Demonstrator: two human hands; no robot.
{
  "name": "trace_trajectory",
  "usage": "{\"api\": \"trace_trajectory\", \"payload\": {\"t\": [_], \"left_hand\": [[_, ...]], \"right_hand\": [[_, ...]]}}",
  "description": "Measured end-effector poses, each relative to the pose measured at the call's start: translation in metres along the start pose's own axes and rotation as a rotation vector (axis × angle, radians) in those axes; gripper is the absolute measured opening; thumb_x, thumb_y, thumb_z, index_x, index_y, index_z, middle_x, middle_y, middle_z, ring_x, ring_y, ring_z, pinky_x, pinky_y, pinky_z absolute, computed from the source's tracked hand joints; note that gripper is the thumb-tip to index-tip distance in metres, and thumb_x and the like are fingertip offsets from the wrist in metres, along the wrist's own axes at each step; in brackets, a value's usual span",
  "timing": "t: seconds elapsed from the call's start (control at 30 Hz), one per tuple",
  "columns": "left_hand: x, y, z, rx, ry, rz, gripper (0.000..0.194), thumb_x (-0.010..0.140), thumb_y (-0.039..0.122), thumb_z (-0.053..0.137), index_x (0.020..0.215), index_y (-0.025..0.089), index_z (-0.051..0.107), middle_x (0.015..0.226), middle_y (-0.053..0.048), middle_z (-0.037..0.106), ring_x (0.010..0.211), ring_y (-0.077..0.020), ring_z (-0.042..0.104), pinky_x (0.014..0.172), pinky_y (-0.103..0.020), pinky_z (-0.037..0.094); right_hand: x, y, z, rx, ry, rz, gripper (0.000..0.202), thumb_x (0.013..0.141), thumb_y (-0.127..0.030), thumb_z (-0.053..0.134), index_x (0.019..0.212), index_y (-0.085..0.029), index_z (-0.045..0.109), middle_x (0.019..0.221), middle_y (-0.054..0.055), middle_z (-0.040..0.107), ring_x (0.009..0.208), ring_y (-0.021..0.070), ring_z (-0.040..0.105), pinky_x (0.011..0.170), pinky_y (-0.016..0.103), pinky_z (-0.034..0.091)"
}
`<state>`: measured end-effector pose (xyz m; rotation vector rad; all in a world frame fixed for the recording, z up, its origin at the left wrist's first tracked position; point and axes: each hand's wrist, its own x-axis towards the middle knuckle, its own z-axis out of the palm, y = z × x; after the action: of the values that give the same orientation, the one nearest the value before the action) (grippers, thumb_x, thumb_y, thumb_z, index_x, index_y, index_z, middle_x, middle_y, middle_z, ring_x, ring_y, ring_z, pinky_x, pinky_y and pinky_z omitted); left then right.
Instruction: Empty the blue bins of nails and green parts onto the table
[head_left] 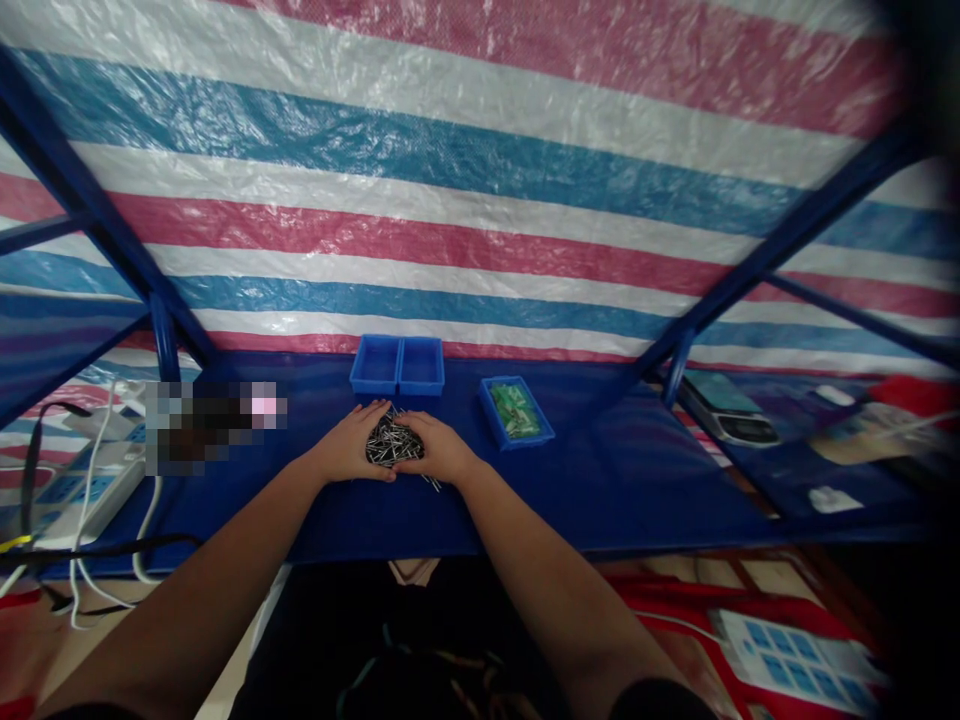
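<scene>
Pixelation hid a blocky patch at the left edge of the dark blue cloth-covered table, so I could not tell what lay there. My fingers were mostly hidden from me too: my left hand and my right hand were cupped around a heap of thin, shiny metal pins, palms curved inward, thumbs nearly meeting at the near side. Both hands pressed against the heap from either side, half open, gathering rather than gripping. A few pins strayed out below my right thumb.

Just beyond the heap stood two small blue plastic trays side by side, their insides too shadowed to read. To the right, apart from my hands, a third blue plastic tray held green pieces I could not make out. White power strips with cables lay at the far left, and a flat weighing scale sat at the right, blurred. A crinkled striped tarpaulin of red, white and blue closed off the back behind dark blue metal frame bars.
</scene>
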<state>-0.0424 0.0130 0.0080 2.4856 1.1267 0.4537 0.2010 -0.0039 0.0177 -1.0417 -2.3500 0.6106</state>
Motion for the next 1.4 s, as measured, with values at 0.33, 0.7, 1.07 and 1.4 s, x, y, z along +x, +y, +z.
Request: {"api": "trace_trajectory", "payload": {"t": [0.33,0.7,1.07,1.4], "left_hand": [[-0.003,0.008,0.0,-0.056,-0.01,0.073,0.1,0.071,0.063,0.076,0.154,0.022,0.037,0.155,-0.015,0.044,0.146,-0.034,0.038,0.121,-0.057,0.026],[-0.002,0.014,-0.002,-0.105,0.009,0.117,0.099,0.073,0.059,0.076,0.155,0.024,0.035,0.156,-0.013,0.043,0.144,-0.0326,0.041,0.122,-0.054,0.03],[0.01,0.012,-0.009,-0.053,-0.086,0.143,0.106,0.077,0.058,0.074,0.16,0.018,0.022,0.166,-0.017,0.02,0.152,-0.0342,0.025,0.123,-0.05,0.027],[0.02,0.011,-0.003,-0.123,-0.147,0.04,0.107,0.08,0.062,0.07,0.159,0.01,0.021,0.164,-0.023,0.019,0.152,-0.0382,0.02,0.124,-0.054,0.019]], "right_hand": [[-0.021,-0.011,-0.011,-0.015,0.022,0.009,0.086,0.075,-0.043,0.082,0.147,-0.016,0.044,0.151,0.02,0.047,0.142,0.0306,0.043,0.119,0.051,0.032],[-0.069,-0.008,-0.013,-0.187,0.077,0.126,0.107,0.073,-0.066,0.075,0.155,-0.012,0.032,0.159,0.024,0.033,0.15,0.0367,0.027,0.121,0.059,0.023],[-0.034,0.015,-0.018,-0.175,0.016,0.054,0.106,0.072,-0.068,0.075,0.153,-0.012,0.036,0.157,0.023,0.038,0.148,0.0357,0.032,0.122,0.058,0.022],[-0.013,0.023,-0.018,-0.101,-0.023,0.039,0.105,0.06,-0.068,0.083,0.146,-0.019,0.049,0.149,0.018,0.051,0.145,0.0382,0.037,0.121,0.062,0.018]]}}
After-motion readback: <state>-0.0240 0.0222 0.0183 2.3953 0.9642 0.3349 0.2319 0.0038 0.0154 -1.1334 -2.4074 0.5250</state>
